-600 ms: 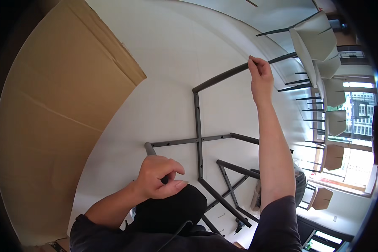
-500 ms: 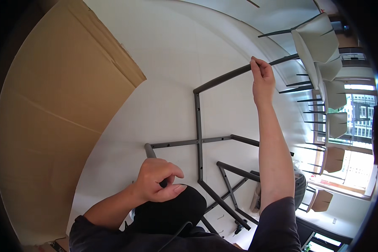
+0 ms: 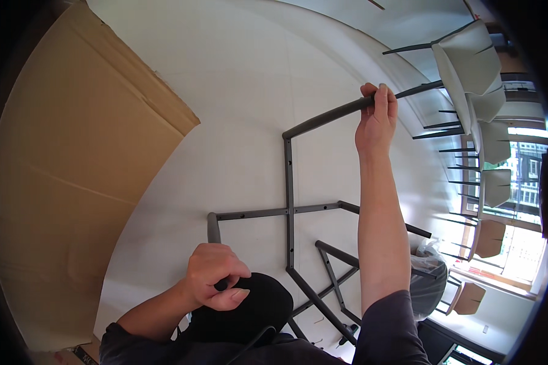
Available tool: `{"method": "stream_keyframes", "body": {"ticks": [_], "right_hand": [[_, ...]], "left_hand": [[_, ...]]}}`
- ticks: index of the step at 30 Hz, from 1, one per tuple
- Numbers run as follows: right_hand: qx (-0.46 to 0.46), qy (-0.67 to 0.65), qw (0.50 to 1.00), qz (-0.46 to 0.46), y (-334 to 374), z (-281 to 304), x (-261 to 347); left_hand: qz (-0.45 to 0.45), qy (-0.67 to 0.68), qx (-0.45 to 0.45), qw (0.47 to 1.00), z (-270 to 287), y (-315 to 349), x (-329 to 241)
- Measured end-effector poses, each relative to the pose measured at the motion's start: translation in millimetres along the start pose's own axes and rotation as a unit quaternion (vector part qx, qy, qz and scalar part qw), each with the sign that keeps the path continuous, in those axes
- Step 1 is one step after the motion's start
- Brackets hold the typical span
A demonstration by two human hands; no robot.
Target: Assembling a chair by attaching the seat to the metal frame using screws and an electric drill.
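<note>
A dark grey metal leg frame (image 3: 288, 176) stands before me, its crossed flat bars dotted with small holes and a round leg bent off each bar end. My right hand (image 3: 375, 125) is closed round the far right leg (image 3: 329, 117), close to its outer end. At the lower left my left hand (image 3: 216, 277) curls round the near left leg (image 3: 214, 229), whose dark end shows between thumb and fingers. Two other legs point toward the lower right; my right forearm partly covers one. My black-clothed knee (image 3: 249, 307) is just beneath the left hand.
A large brown cardboard sheet (image 3: 73, 164) covers the left side. A second dark metal frame (image 3: 330, 274) lies at the lower middle, beside a plastic-wrapped dark object (image 3: 429, 280). Several pale chairs (image 3: 469, 61) with thin dark legs line the right, before bright windows (image 3: 523, 176).
My right hand has turned and changed its hold, from a pinch at the leg to fingers wrapped round it. The left hand has moved slightly left and down, still on its leg.
</note>
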State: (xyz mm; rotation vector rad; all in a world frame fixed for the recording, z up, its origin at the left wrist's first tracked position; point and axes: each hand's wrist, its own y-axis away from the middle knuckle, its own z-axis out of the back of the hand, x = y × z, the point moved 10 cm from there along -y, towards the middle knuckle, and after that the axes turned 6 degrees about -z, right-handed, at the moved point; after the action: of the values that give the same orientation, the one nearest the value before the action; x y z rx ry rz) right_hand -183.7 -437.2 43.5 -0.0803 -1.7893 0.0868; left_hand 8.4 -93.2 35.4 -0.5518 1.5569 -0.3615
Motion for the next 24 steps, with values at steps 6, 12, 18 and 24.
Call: {"method": "stream_keyframes", "body": {"ticks": [6, 12, 18, 24], "right_hand": [[0.020, -0.090, 0.987, -0.132, -4.6, -13.3, -27.8], [0.066, -0.081, 0.977, -0.185, -13.0, -12.3, -44.0], [0.049, -0.115, 0.982, -0.144, -20.9, -6.9, -43.3], [0.063, -0.099, 0.985, -0.123, -23.0, -6.0, -39.2]], "left_hand": [[0.011, 0.016, 0.003, 1.000, 1.2, -1.2, 2.9], [0.007, 0.013, -0.001, 1.000, 1.3, -0.7, 1.4], [-0.003, 0.010, -0.008, 1.000, 1.9, -1.0, 2.0], [-0.003, 0.024, -0.017, 1.000, 2.7, 2.2, 4.7]]}}
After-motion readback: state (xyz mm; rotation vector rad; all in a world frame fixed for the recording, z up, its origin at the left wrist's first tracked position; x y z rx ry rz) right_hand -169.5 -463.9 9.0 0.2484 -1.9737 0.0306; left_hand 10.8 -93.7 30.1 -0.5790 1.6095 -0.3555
